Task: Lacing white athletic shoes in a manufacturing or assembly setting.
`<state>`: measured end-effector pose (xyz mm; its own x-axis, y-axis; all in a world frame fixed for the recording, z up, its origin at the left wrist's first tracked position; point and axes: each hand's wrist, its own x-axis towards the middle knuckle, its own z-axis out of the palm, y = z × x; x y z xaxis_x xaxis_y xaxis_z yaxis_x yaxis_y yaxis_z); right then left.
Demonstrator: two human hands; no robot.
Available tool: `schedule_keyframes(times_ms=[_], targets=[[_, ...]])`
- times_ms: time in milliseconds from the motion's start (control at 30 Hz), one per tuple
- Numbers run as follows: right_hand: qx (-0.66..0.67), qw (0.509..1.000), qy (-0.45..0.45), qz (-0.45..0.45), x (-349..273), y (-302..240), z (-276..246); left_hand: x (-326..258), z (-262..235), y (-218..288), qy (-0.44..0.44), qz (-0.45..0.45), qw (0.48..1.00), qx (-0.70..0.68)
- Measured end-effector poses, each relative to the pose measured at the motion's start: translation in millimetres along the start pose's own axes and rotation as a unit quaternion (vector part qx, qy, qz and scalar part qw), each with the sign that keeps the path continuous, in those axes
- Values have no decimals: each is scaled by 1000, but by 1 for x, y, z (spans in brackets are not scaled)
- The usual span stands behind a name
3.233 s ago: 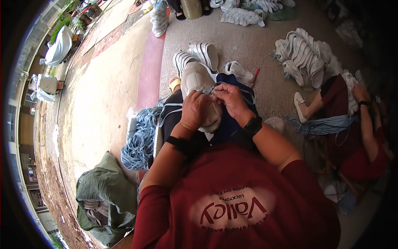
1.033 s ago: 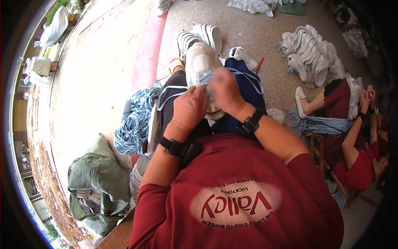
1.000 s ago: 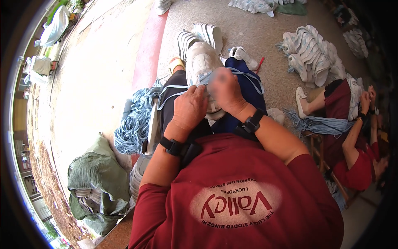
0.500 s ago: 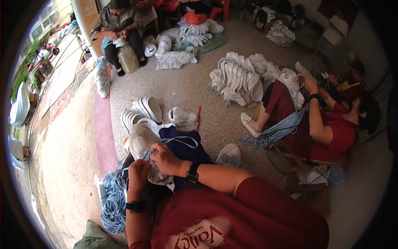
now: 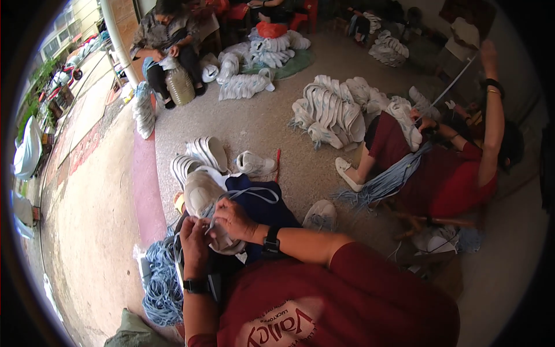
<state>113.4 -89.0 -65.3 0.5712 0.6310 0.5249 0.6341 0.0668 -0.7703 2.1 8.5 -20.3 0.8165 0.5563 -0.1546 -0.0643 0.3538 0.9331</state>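
A light grey-white shoe upper [image 5: 203,192] lies over my lap, on a dark blue cloth [image 5: 272,215]. My right hand [image 5: 234,221] is closed in a pinch on a pale blue shoelace [image 5: 265,195], which loops out to the right above the cloth. Close beside it, my left hand [image 5: 193,237] is also pinched at the lace, at the near left side of the upper. A short stretch of lace runs between the two hands. The fingertips partly hide the eyelets, so I cannot make out the threading.
A heap of blue laces [image 5: 163,283] hangs at my left. Stacked uppers [image 5: 207,151] and a single upper [image 5: 255,163] lie ahead, near a red strip [image 5: 278,165]. To the right, a co-worker [image 5: 462,179] sits beside a big pile of uppers [image 5: 329,110].
My left hand has moved slightly right, closer to my right hand, and the lace now shows between them. The co-worker on the right has raised one arm, drawing a lace out long.
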Motion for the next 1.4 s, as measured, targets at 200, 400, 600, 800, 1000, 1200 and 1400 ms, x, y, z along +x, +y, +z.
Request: schedule_keyframes(times_ms=[200,400,600,800,1000,1200,1400], targets=[[206,943,124,229,-7,34,-62,-31,-87,-23,88,30,982,-166],[87,840,428,322,-60,116,-289,-182,-329,-13,277,124,919,-253],[-108,955,44,273,-47,113,-222,-111,-256,-49,371,95,920,78],[-64,981,-151,100,8,12,-85,-9,-89,-23,159,65,935,312],[-34,987,-143,62,19,-4,-44,11,-47,-11,120,-38,968,216],[45,990,-47,128,23,4,-36,18,-38,-17,148,18,982,121],[306,905,-132,263,29,7,-35,13,-37,-6,29,30,999,-8]])
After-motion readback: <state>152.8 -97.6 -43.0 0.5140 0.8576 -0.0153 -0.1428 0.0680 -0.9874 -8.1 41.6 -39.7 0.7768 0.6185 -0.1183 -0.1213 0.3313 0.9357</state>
